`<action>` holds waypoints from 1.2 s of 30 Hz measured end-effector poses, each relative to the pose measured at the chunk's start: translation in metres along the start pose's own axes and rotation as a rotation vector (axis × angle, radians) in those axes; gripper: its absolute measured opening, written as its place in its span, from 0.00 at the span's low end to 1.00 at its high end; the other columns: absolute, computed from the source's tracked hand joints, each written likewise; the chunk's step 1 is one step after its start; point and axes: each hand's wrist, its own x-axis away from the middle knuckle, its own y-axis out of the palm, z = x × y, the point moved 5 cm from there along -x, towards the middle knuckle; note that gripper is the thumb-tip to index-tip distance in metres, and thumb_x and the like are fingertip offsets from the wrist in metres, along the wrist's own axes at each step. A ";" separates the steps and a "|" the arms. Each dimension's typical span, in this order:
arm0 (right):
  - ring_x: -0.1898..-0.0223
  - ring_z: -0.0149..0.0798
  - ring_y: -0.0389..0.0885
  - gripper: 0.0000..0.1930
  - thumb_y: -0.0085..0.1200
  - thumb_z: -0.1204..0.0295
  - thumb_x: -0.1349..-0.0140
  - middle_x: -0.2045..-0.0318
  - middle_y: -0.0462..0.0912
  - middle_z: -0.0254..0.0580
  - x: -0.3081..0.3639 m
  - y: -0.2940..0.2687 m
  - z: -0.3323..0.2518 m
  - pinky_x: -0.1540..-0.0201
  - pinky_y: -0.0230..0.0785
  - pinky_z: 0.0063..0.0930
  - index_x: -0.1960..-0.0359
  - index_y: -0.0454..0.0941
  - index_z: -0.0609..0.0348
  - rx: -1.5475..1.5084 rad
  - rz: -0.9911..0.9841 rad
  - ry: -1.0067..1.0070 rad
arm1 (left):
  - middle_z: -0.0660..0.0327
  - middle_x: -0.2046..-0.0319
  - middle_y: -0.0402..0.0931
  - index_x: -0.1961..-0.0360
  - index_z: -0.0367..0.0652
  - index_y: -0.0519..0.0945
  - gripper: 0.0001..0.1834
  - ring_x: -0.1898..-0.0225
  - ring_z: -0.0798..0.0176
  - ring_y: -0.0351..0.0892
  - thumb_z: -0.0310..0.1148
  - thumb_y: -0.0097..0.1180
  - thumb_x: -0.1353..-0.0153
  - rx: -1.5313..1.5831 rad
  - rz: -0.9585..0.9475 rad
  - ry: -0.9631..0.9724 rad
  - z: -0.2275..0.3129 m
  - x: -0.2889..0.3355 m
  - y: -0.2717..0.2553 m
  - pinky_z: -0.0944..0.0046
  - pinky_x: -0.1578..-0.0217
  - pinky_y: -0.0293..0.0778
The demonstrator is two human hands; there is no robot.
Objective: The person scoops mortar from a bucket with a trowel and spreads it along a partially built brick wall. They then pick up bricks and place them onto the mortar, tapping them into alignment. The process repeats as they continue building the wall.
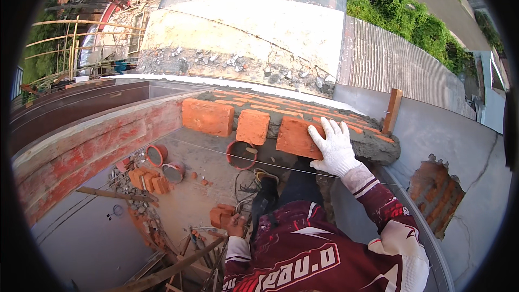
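Note:
My right hand (334, 148), in a white glove, lies on an orange brick (294, 139) at the near edge of the wall. Its fingers spread over the brick's right end and the thumb reaches down the near side. Two more bricks stand along the same edge to the left, a large brick (208, 117) and a smaller brick (253, 126). Behind them, grey mortar (265, 101) lies between rows of brick. Low down by my leg, my bare left hand (236, 226) is closed; what it holds, if anything, I cannot make out.
A thin string (243, 160) stretches across in front of the wall. Below stand a mortar bucket (173, 173), another bucket (241, 155) and stacked bricks (147, 180). A wooden post (392, 111) rises at the wall's right end. Beyond lies a corrugated roof (394, 57), lower down.

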 end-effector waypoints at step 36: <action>0.32 0.62 0.66 0.48 0.75 0.58 0.56 0.32 0.66 0.61 -0.004 0.002 0.014 0.33 0.59 0.59 0.29 0.69 0.49 -0.188 -0.020 -0.025 | 0.58 0.66 0.84 0.47 0.32 0.81 0.20 0.64 0.65 0.83 0.32 0.69 0.38 -0.166 -0.013 -0.082 -0.033 0.015 -0.022 0.60 0.60 0.80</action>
